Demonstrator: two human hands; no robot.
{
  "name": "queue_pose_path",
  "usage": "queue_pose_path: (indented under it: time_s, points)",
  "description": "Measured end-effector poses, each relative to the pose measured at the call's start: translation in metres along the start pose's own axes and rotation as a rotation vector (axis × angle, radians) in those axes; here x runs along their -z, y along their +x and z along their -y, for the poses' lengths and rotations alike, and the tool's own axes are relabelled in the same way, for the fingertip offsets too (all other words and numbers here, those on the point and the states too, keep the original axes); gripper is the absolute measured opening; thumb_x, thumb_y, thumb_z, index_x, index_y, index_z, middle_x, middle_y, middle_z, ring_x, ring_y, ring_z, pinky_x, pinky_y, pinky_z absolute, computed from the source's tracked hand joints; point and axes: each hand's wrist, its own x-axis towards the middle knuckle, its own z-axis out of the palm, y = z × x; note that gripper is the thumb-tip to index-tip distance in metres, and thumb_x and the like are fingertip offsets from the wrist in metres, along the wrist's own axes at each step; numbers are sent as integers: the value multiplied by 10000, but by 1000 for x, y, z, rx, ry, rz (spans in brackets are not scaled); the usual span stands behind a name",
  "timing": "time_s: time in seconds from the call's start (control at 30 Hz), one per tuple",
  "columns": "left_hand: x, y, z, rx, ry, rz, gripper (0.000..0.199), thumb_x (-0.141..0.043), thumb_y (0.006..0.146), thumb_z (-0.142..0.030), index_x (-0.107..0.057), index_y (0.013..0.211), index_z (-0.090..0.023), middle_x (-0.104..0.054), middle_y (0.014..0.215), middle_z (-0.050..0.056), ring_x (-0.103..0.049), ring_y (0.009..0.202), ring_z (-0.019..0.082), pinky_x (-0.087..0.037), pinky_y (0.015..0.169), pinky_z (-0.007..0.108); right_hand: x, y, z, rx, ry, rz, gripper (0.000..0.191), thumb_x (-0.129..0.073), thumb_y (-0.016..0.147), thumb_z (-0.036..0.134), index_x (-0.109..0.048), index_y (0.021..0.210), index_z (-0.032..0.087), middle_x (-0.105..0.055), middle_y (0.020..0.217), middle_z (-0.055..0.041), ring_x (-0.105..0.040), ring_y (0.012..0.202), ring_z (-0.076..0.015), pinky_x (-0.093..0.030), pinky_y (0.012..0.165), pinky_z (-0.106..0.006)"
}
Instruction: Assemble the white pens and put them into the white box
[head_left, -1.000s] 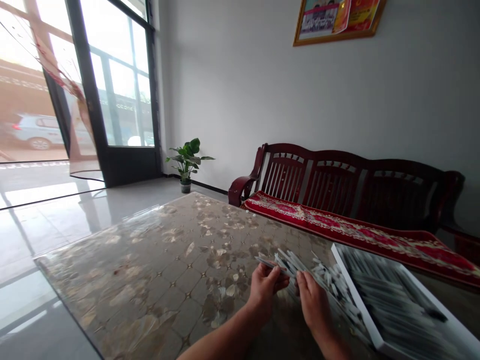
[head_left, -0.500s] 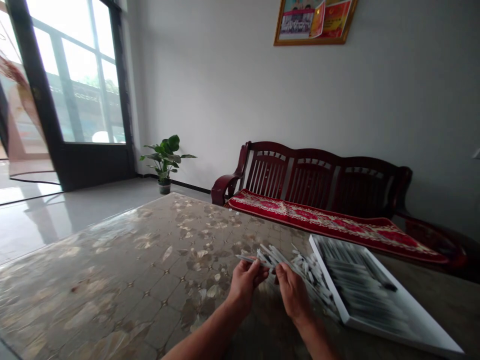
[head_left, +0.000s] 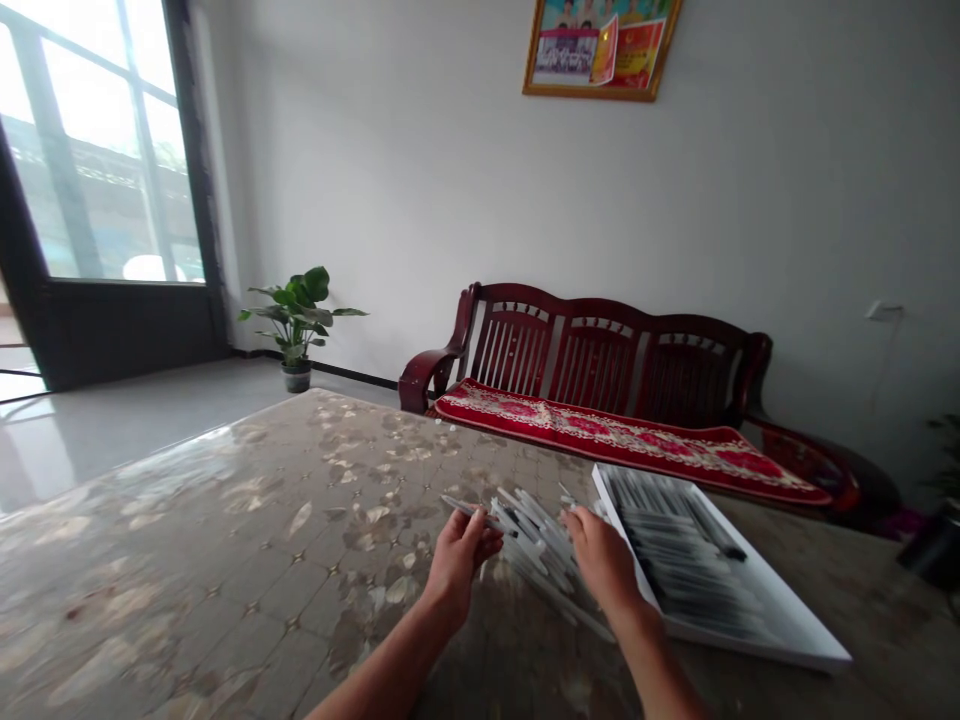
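Note:
A loose bundle of thin white sticks [head_left: 536, 545] lies fanned between my hands, slanting over the table. My left hand [head_left: 457, 562] pinches one dark-tipped stick [head_left: 469, 512] at the bundle's left end. My right hand [head_left: 600, 562] is curled against the bundle's right side, and its fingers seem to grip several sticks. That hand is close to the near left wall of a white shallow tray [head_left: 637, 560]. The tray holds rows of similar sticks, blurred at this distance.
The glass-topped table [head_left: 225, 530] has a floral pattern. Behind it stands a dark wooden bench [head_left: 600, 360] with a red cushion. A potted plant [head_left: 296, 325] stands on the tiled floor by a glazed door [head_left: 97, 200]. A framed picture [head_left: 600, 50] hangs above.
The whole scene has shifted left in view as my head turned right. My hands have spread slightly apart, and the stick bundle now sits lower between them.

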Motion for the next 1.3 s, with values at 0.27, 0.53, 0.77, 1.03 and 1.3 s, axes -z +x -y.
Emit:
queue_pose_path:
  time_s: [0.27, 0.53, 0.77, 1.03, 1.3]
  points:
    - [4, 6, -4, -41, 180, 35, 429, -740, 662, -555, -638, 846, -181, -630, 639, -13, -636, 607, 141, -519, 642, 255, 7, 3, -33, -72, -582, 131, 217, -503, 929, 310, -693, 954, 208, -717, 1035, -118, -707, 909, -250, -468, 678, -294]
    - [11, 13, -4, -258, 579, 153, 243, -677, 750, -347, -741, 924, -190, -686, 697, 18, -599, 651, 155, -450, 615, 220, -2, 8, -33, -109, -628, 185, 217, -489, 923, 239, -681, 1010, 186, -703, 1095, -140, -707, 949, -271, -499, 713, -334]
    - [14, 12, -4, -407, 893, 186, 225, -654, 756, -248, -783, 926, -318, -767, 928, 25, -671, 887, 224, -457, 808, 256, 1, 7, -29, -116, -463, 88, 219, -455, 920, 162, -634, 1044, 186, -724, 1032, -133, -708, 921, -244, -491, 723, -302]
    - [10, 5, -8, -450, 1029, 197, 179, -641, 803, -313, -791, 898, -334, -750, 876, 33, -660, 863, 219, -434, 784, 251, 14, 5, 15, 280, 171, 0, 239, -522, 812, 154, -715, 929, 230, -709, 966, -59, -657, 945, -208, -483, 860, -285]
    - [13, 6, -8, -528, 1162, 192, 195, -624, 832, -305, -787, 931, -346, -733, 846, 38, -656, 864, 218, -431, 770, 253, 18, 3, 28, 307, 209, 74, 259, -533, 778, 136, -731, 912, 236, -689, 937, -43, -651, 922, -197, -475, 855, -284]
